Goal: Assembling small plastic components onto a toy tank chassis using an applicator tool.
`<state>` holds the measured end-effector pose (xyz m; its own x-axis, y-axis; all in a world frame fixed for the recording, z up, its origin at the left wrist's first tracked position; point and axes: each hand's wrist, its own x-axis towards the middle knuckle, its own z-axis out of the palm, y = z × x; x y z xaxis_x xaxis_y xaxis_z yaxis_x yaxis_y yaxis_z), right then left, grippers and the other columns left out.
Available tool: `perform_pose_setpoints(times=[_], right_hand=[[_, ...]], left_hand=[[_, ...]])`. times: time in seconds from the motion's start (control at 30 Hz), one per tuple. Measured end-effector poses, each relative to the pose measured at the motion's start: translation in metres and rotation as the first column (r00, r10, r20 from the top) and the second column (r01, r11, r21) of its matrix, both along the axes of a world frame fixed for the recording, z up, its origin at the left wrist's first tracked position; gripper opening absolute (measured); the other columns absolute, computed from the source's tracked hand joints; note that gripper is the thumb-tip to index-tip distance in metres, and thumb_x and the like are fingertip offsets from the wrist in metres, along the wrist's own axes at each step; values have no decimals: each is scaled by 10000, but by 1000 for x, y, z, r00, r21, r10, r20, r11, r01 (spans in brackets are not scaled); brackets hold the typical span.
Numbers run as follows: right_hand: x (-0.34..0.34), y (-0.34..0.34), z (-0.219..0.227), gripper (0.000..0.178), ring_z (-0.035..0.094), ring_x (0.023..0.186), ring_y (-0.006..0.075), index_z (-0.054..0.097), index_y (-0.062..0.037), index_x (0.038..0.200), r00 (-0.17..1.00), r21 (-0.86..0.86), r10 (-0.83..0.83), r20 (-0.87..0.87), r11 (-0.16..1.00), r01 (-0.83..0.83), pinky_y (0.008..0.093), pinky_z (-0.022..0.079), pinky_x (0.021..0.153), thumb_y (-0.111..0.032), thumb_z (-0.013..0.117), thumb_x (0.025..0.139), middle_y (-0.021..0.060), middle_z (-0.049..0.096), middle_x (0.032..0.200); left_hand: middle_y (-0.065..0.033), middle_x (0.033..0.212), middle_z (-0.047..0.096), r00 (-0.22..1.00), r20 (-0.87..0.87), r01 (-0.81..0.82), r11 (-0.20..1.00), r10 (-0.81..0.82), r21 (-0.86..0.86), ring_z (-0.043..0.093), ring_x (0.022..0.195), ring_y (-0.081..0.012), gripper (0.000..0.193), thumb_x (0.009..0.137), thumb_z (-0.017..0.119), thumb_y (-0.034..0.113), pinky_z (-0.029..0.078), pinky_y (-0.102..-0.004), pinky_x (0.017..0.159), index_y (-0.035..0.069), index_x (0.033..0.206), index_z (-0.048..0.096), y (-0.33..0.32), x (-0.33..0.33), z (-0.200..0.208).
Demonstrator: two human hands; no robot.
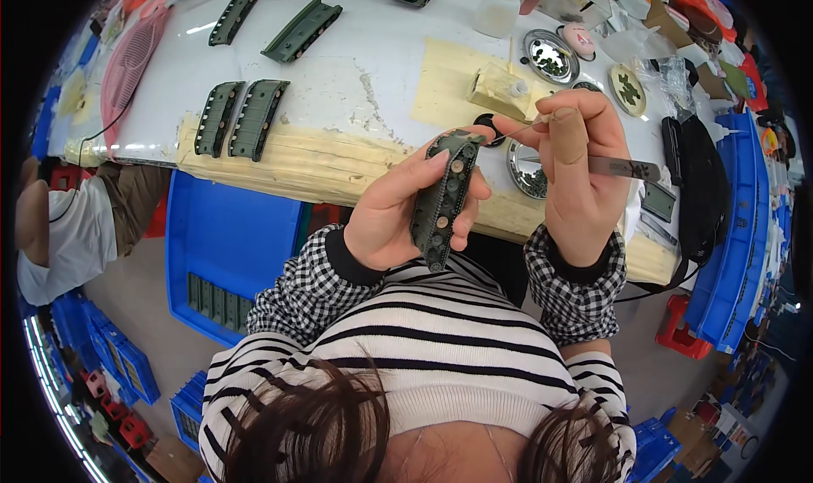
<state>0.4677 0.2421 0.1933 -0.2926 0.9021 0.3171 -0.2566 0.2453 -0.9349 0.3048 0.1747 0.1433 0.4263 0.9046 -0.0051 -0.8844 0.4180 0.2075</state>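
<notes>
My left hand (378, 214) grips a dark green model part (443, 197), long and curved, with a row of wheel-like rounds and two pale discs along its side. Its fingers wrap round the part, which is tilted up in front of my chest. Between thumb and fingertips of my right hand (586, 182) is a thin stick (513, 130), its tip close to the part's upper end. A pair of grey tweezers (625, 169) lies across the same palm. A covering wraps the thumb. Whether the stick's tip touches the part I cannot tell.
More green parts (258, 120) lie on the table's left and far side. Round metal dishes (550, 46) with small dark pieces, a yellowish block (500, 91) and a clear bottle (498, 13) stand ahead. A blue tray (229, 220) holds several parts below the table edge.
</notes>
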Motion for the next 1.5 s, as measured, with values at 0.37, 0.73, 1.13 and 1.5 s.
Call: perform_pose_setpoints(times=[0.37,0.73,1.13,1.5], right_hand=[[0,-1,-4,216,646,866,186,520,57,1043,1000,-12,1,0,1000,-1,314,575,782,-149,528,979,112,564,1002],[11,32,-13,116,604,767,100,578,29,942,904,255,-334,268,929,268,275,533,662,-86,574,941,60,596,882],[9,46,-19,163,627,704,242,618,-46,914,629,693,-639,443,689,213,315,489,581,37,629,773,93,587,848],[7,15,1,71,560,693,101,610,31,939,908,446,-340,246,871,205,210,457,611,-16,629,889,57,583,836]], left_hand=[[-155,1017,624,1000,12,10,1000,-10,0,638,730,-210,498,1012,395,242,572,-323,629,27,1439,258,0,3,-1],[-182,1180,553,971,-232,-41,998,51,47,622,909,-224,546,1022,357,289,552,-387,813,33,1477,194,5,-4,12],[-60,1218,544,529,-767,-97,924,362,369,543,1014,-98,491,1013,433,195,479,-263,874,38,1462,309,1,-13,20],[-24,1150,544,232,-860,78,872,455,483,478,897,-60,447,944,540,83,409,-207,796,42,1383,465,-2,-16,17]])
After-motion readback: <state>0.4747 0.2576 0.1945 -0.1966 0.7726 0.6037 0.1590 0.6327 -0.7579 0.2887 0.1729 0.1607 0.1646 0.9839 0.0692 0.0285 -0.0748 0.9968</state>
